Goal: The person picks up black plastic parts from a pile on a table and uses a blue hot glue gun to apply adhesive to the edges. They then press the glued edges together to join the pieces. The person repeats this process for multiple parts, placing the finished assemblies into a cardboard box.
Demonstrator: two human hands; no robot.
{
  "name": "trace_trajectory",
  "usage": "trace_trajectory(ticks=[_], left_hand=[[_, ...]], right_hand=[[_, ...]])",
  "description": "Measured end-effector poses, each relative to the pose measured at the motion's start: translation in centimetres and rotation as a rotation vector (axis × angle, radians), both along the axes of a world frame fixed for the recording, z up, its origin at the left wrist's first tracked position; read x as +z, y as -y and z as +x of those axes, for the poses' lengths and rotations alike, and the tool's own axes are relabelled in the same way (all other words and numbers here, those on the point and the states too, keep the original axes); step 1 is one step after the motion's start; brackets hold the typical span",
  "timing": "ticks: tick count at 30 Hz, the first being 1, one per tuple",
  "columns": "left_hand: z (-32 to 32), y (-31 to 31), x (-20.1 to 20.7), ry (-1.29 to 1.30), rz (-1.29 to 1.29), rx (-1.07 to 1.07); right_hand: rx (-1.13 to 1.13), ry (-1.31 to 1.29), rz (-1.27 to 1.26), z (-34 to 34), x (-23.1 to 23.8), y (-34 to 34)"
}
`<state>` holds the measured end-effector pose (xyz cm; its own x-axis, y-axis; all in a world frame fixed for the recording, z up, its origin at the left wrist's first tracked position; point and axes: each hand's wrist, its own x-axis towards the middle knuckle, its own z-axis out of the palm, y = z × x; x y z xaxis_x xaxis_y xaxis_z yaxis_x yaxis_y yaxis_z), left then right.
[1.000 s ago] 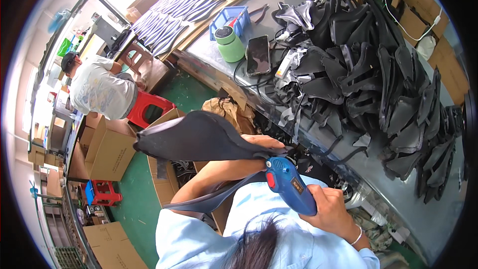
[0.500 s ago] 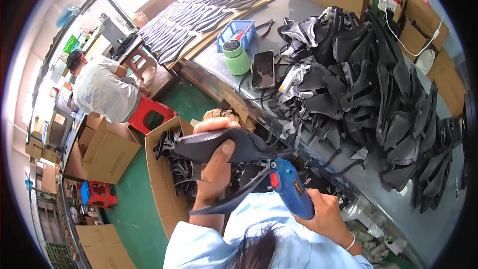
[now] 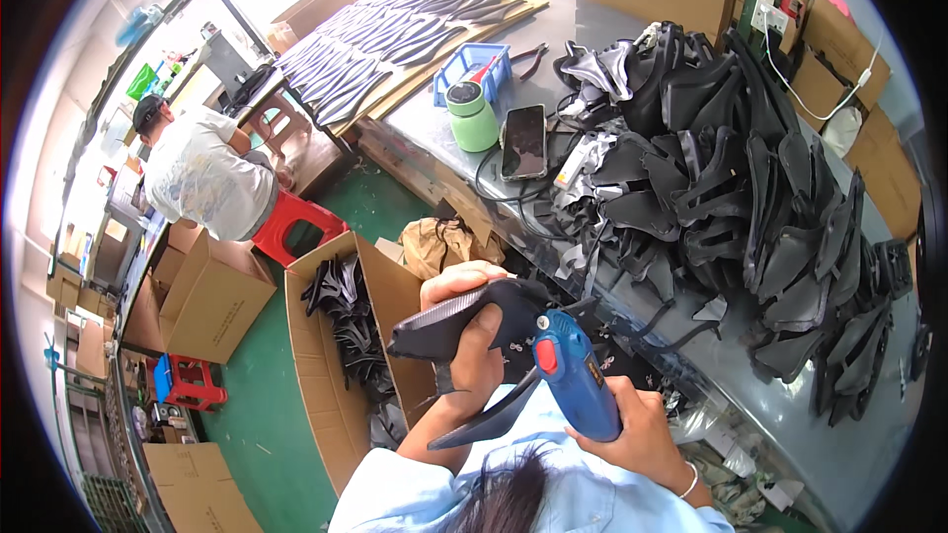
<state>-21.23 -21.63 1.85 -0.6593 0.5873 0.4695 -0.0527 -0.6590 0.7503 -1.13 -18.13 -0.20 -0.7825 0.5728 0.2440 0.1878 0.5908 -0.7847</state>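
My left hand (image 3: 472, 370) is closed on a curved black moulded piece (image 3: 432, 330) with a ribbed grey edge, fingers over the top and thumb on the near face. Below that hand a long, thin black strip (image 3: 491, 420) slants toward my shirt; where it joins is hidden. My right hand (image 3: 644, 439) is wrapped round a blue handheld power tool (image 3: 578, 390) with a red button. The tool points up and away from me, its head close to the right end of the black piece. Whether they touch, I cannot tell.
A cardboard box (image 3: 321, 375) of black pieces stands left of my hands. On the metal table (image 3: 790, 444) lie a large pile of black pieces (image 3: 731, 178), a phone (image 3: 523, 141), a green flask (image 3: 472, 118) and a blue basket (image 3: 446, 89). A person (image 3: 207, 173) sits at the far left.
My left hand has shifted right and slightly down with the black piece, which has turned and looks shorter. The tool has moved only a little. More of the box's contents shows.
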Motion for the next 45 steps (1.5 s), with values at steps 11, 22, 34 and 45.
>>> trace_trajectory(ticks=[11, 22, 34, 45], left_hand=[[1.0, 1.1, 0.6, 0.140, -0.245, -0.065], [-1.4, 1.6, 2.4, -0.208, -0.605, -0.311], [-3.7, 1.2, 1.2, -0.752, -0.619, -0.563], [0.1, 0.6, -1.8, -0.493, -0.933, -1.297]], right_hand=[[-0.070, -0.016, 0.160, -0.6, 0.6, 0.0], [-0.080, 0.062, 0.223, -0.2, 0.5, 0.4], [-0.017, -0.032, 0.216, -0.5, 0.7, 0.4], [-0.179, -0.241, -0.276, -1.5, 2.1, -2.7]])
